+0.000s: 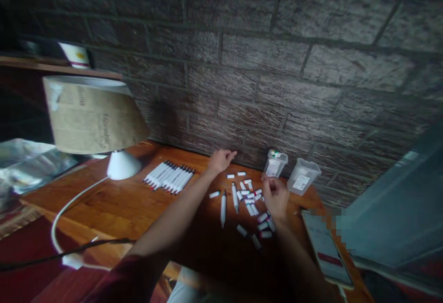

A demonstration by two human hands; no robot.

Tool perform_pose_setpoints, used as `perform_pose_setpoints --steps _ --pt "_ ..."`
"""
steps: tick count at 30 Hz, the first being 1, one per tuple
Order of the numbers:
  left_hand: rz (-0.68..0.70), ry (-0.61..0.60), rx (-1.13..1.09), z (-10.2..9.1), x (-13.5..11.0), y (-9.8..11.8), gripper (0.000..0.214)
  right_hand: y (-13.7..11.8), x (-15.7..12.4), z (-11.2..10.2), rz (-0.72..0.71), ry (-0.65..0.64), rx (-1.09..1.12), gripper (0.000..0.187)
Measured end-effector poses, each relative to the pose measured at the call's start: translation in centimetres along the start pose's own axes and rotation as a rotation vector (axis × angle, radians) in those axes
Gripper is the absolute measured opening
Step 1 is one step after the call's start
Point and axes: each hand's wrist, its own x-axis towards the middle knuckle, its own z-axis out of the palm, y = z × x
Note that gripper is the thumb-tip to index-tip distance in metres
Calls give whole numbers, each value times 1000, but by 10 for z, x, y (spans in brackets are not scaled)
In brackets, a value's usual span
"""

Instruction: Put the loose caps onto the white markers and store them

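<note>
At the back of the wooden table, near the wall, my left hand (220, 160) is closed with its thumb side pointing right; whatever its fingers may hold is hidden. My right hand (276, 196) is closed in a pinch just in front of a clear plastic container (275, 164); I cannot make out anything between the fingertips. Small coloured pieces show at that container's top. Many loose white marker caps (249, 196) with coloured ends are scattered between and below my hands. Two white markers, a left one (223, 209) and a right one (235, 197), lie among them.
A slanted row of white markers (169, 177) lies left of my left arm. Beside it stands a lamp (123, 164) with a white cord. A second clear container (304, 176) and a phone-like device (327, 250) are at the right. The brick wall (242, 95) borders the table.
</note>
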Motion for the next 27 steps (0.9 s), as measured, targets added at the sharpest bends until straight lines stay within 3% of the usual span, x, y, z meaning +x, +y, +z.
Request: perform_pose_setpoints --steps 4,8,12,16,22,27 --pt "-156 -199 239 -44 -25 -40 21 -4 -15 -9 -45 -82 -41 44" --pt "-317 -365 367 -70 -65 -74 33 -5 -16 -10 -11 -95 -28 45" --pt "-402 -419 342 -60 -88 -85 34 -12 -19 -6 13 -150 1 46" --pt "-403 -383 159 -48 -87 -81 27 -15 -20 -8 20 -136 32 46" --pt "-160 -346 -463 -42 -56 -51 32 -7 -19 -7 87 -98 105 43" --pt "-50 -254 -958 -5 -45 -35 44 2 -17 0 133 -105 120 42"
